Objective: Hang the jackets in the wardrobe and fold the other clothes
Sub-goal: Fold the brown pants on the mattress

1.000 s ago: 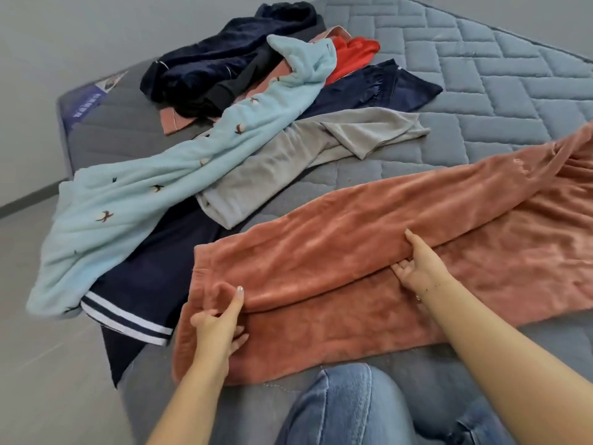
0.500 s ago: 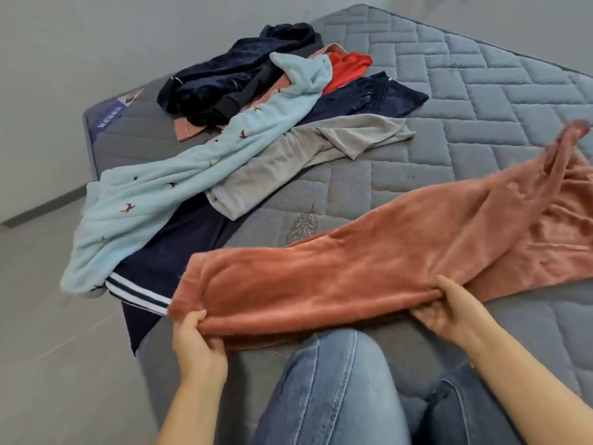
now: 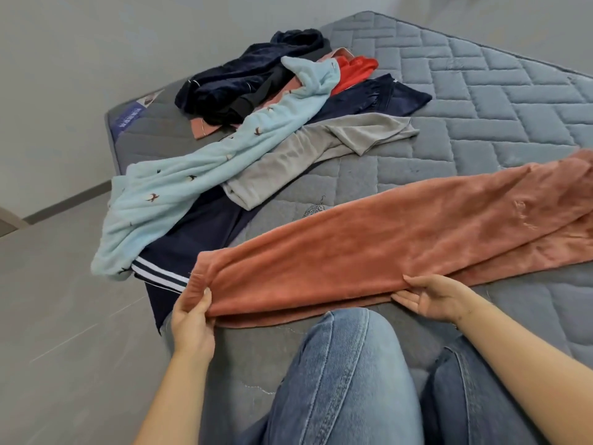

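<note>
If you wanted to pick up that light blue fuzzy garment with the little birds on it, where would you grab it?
Probably the top end of the light blue garment, the bunched part lying over the dark clothes. It stands up from the pile, so fingers could close round it from above. The lower end hangs off the mattress edge, and could also be pinched from the side.

Left grip (image 3: pixel 192 319) pinching; right grip (image 3: pixel 431 297) flat
</note>
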